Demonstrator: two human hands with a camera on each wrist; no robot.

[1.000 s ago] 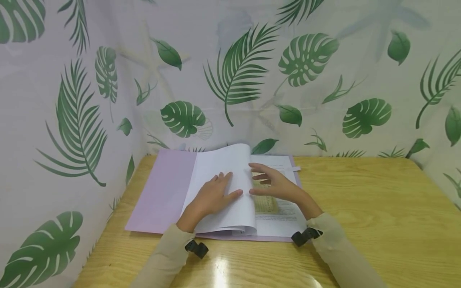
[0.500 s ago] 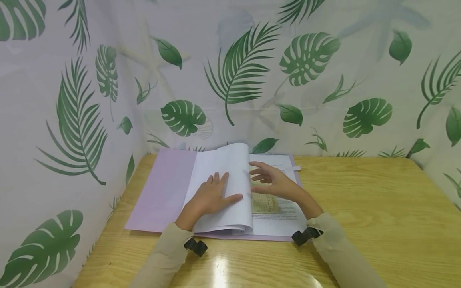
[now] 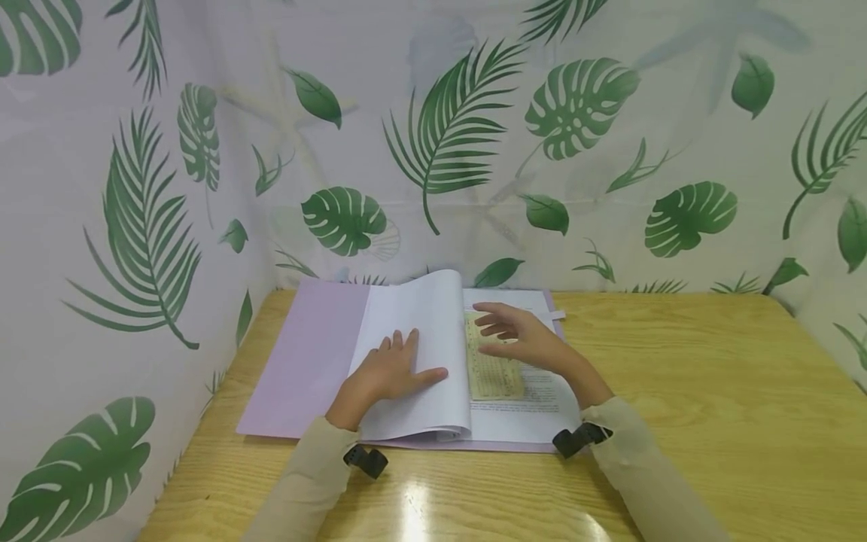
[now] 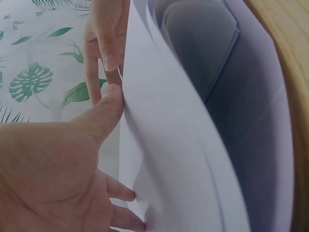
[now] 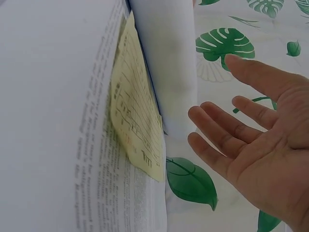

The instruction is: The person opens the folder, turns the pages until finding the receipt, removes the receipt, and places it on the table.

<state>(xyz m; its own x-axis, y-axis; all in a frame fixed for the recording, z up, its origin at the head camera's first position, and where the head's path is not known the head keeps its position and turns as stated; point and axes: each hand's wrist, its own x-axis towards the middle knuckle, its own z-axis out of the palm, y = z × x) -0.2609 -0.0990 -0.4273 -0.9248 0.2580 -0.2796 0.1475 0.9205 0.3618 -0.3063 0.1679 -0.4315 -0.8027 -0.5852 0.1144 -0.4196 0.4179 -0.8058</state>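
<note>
A lilac folder (image 3: 302, 354) lies spread on the table, holding white sheets. Several of these pages (image 3: 433, 301) curl over to the left, and my left hand (image 3: 387, 374) rests on them with its fingers straight and thumb out. On the printed sheet (image 3: 515, 427) to the right sits a yellowish printed slip (image 3: 497, 376), whose upper part is partly behind my right hand (image 3: 524, 339). That hand hovers over the slip with fingers loosely bent and nothing between them. In the right wrist view, the slip (image 5: 137, 106) lies flat against the page of text.
The wooden table (image 3: 691, 391) extends to the right of the folder. Behind and on the left stands a white leaf-patterned cloth (image 3: 271, 135). A small white tab (image 3: 558, 315) sticks out at the folder's right edge. Black wrist cameras (image 3: 366, 461) sit on both sleeves.
My left hand has slid slightly left and down over the curled pages, and their fold has shifted left. My right hand has drawn back a little to the right, so more of the slip shows.
</note>
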